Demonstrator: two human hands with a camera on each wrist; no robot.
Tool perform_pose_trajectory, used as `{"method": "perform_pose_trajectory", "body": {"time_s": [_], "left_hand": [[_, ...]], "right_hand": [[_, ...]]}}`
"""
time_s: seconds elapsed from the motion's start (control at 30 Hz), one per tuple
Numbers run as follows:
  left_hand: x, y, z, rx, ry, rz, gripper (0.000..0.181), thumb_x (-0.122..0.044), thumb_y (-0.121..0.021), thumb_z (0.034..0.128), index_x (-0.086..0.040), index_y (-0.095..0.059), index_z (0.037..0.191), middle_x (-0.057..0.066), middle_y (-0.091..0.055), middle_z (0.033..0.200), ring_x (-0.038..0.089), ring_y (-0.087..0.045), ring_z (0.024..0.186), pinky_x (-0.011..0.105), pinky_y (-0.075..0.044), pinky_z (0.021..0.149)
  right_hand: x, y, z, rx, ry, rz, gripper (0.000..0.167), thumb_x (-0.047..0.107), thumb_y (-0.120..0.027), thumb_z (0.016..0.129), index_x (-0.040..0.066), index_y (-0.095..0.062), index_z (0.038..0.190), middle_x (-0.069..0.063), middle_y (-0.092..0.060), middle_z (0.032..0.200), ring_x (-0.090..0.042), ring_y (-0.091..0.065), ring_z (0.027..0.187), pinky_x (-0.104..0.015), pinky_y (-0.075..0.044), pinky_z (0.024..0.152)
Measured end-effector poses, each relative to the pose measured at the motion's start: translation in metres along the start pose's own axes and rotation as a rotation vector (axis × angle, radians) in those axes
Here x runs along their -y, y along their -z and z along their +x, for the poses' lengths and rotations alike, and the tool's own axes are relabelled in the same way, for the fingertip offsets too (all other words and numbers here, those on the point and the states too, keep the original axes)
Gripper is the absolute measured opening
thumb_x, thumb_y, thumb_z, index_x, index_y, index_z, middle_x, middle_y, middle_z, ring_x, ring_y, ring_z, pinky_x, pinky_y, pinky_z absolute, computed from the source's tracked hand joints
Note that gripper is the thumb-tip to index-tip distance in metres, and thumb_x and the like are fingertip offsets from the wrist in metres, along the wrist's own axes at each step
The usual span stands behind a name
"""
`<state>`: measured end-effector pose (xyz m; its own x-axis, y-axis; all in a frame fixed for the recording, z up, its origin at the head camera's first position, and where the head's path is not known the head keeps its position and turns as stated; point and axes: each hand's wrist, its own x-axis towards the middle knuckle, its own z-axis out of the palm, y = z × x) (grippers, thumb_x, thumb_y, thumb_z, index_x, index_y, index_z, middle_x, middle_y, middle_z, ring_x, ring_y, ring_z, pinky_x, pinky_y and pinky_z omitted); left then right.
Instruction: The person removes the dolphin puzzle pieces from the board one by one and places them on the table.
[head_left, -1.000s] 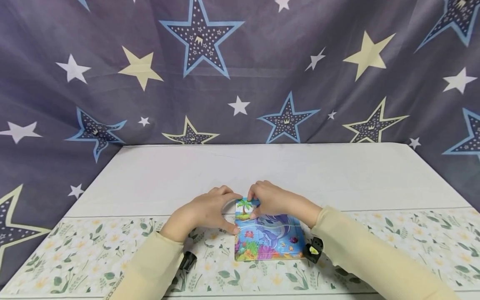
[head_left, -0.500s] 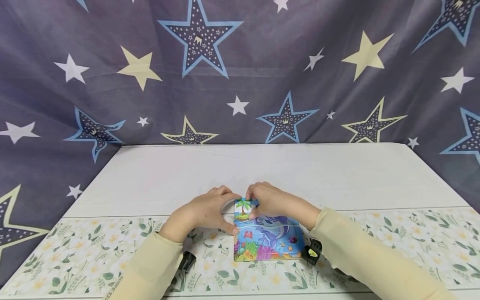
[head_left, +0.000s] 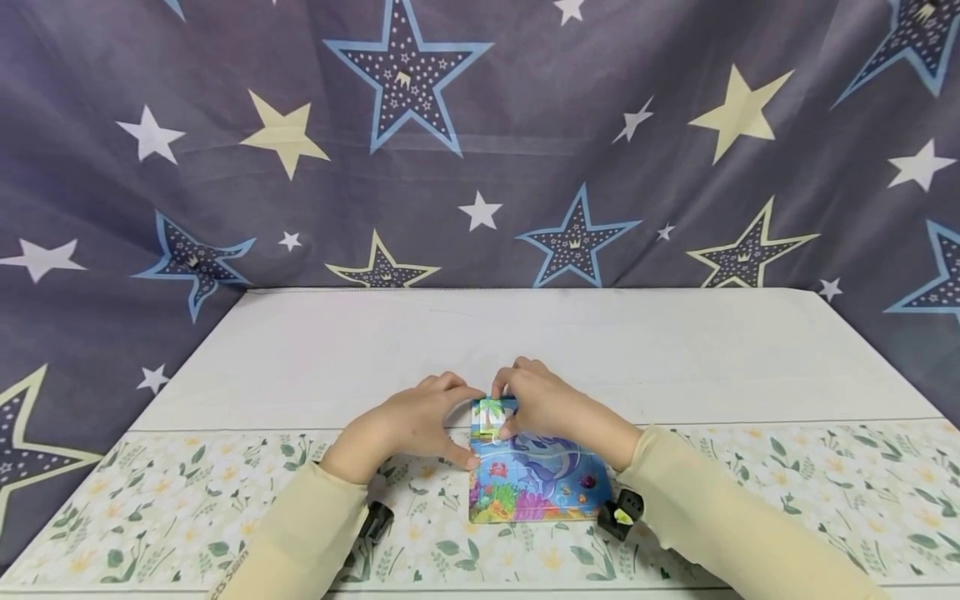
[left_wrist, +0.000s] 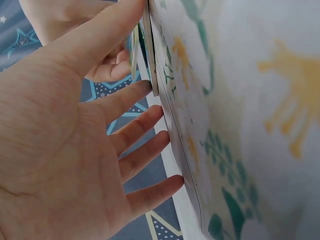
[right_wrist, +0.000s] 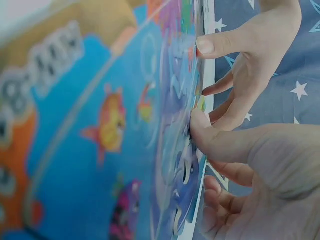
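Observation:
A colourful sea-picture puzzle board (head_left: 536,506) with a dolphin lies on the table. My right hand (head_left: 551,404) pinches a palm-tree piece (head_left: 491,417) between thumb and index finger at the board's upper left corner. In the left wrist view the piece (left_wrist: 134,52) stands at a slight tilt to the board. My left hand (head_left: 420,421) touches the board's left side, thumb on the lower part and index finger at the top corner. Its fingers (left_wrist: 142,155) are spread and fairly straight. The right wrist view shows my right thumb (right_wrist: 215,140) over the piece, mostly hiding it.
A white table (head_left: 337,350) carries a floral strip (head_left: 810,492) across its front part. Behind it hangs a dark curtain (head_left: 450,183) with stars. Small black devices (head_left: 377,522) sit at both wrists.
The palm-tree piece has tilted slightly in my right fingers and now looks paler with glare. The right wrist has shifted slightly, while my left hand stays in place.

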<state>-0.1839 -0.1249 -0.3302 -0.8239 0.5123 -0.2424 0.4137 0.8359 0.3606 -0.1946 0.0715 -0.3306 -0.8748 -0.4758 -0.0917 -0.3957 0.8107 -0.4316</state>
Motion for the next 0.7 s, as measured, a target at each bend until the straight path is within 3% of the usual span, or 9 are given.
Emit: {"method": "perform_pose_trajectory", "body": {"time_s": [0.33,0.7], "left_hand": [[-0.001,-0.001,-0.001,0.002,-0.002,0.005,0.088,-0.048,-0.085,0.0754,-0.019,-0.046,0.149,0.002,-0.044,0.141,0.024,-0.041,0.131,0.049,-0.041,0.105],[0.000,0.001,0.000,0.011,-0.008,0.012,0.090,-0.050,-0.083,0.0760,-0.017,-0.045,0.150,0.003,-0.043,0.141,0.024,-0.041,0.131,0.049,-0.041,0.104]], "right_hand": [[-0.007,-0.001,0.004,0.047,-0.040,0.091,0.038,0.018,-0.088,0.076,0.008,-0.066,0.105,-0.002,-0.056,0.097,-0.018,-0.054,0.090,-0.038,-0.049,0.087],[-0.016,0.008,0.003,0.086,0.014,0.215,0.023,0.007,-0.078,0.086,0.010,-0.061,0.101,-0.003,-0.062,0.095,-0.018,-0.059,0.084,-0.035,-0.052,0.078]]}}
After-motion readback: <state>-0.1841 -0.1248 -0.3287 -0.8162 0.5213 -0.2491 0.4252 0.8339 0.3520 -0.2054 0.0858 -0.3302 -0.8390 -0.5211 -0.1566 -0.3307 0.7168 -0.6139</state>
